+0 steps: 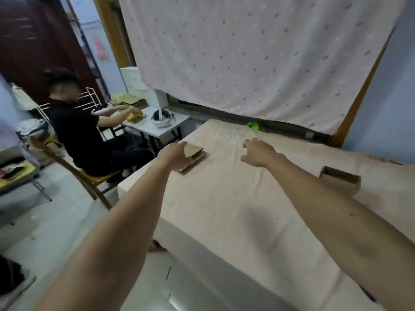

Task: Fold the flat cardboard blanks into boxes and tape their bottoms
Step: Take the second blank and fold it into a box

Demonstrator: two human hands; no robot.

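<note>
Left hand (pixel 174 156) curls round the top blank (pixel 194 150) of the stack (pixel 198 160), at the far-left edge of the table (pixel 224 209). Right hand (pixel 258 153) hovers, fingers spread, over open cloth; folded box (pixel 340 179) stands well right.

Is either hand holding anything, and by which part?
The left hand grips the top cardboard blank of the stack by its left edge; the right hand holds nothing.

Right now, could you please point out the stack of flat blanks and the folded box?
stack of flat blanks (pixel 195 151), head view, top blank's face.
folded box (pixel 339 186), head view, front wall.
</note>
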